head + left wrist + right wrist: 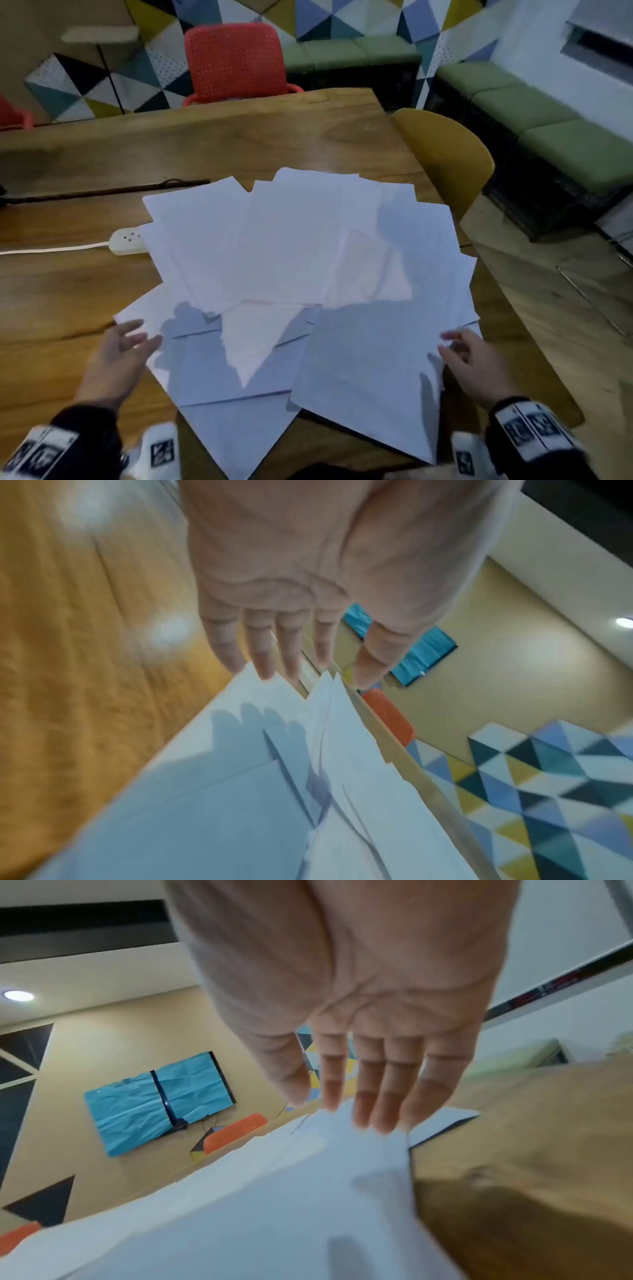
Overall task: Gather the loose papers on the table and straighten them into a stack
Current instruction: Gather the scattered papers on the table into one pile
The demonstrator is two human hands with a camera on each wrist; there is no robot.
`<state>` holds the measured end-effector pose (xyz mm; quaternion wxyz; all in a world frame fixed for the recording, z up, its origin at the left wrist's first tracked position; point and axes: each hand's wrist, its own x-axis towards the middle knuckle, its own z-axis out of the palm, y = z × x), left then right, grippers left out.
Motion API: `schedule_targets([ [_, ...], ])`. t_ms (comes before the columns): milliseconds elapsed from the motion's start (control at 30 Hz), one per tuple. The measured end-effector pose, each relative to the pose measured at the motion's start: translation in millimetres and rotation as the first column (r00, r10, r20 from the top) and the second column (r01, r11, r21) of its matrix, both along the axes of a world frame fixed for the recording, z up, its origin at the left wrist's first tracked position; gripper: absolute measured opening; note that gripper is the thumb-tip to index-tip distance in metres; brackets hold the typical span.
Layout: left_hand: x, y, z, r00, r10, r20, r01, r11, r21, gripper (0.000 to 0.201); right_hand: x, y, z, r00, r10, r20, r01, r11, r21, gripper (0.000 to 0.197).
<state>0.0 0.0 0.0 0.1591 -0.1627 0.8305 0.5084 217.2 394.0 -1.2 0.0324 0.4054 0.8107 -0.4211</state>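
papers (301,260): fanned loose over near table (68,294)
left hand (116,359): at left edge, fingers (260,653) straight, slightly spread
right hand (476,363): at right edge, fingers (377,1096) straight, close together
power strip (125,241): far left, partly under sheets

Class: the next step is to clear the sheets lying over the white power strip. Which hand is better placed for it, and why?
Left. The power strip lies at the spread's left edge, beyond the open left hand. The right hand sits at the papers' opposite edge and would have to cross them.
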Motion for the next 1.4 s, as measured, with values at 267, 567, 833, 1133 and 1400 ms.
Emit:
schedule_targets([
  [267,-56,33,-55,0.941,0.269,0.204,-0.290,0.953,0.082,0.109,-79,13,-26,0.947,-0.198,0.254,0.176,0.978,0.107,0.082],
  [567,-87,107,-56,0.993,0.089,0.080,-0.088,0.996,-0.010,0.079,-129,-3,-40,0.914,-0.002,0.406,-0.055,0.990,0.128,0.094],
  [833,-88,119,-49,0.970,-0.242,-0.026,0.227,0.940,-0.253,0.030,-132,23,-22,0.959,-0.279,-0.050,0.276,0.960,-0.049,0.074],
  [1133,-79,97,-39,0.769,-0.590,0.247,0.616,0.787,-0.036,0.030,-136,53,-28,0.996,-0.012,0.093,0.011,1.000,0.010,0.025],
  [1400,-94,125,-26,0.939,-0.303,0.160,0.287,0.951,0.114,0.030,-154,44,-31,0.992,-0.111,-0.058,0.106,0.990,-0.088,0.054],
])
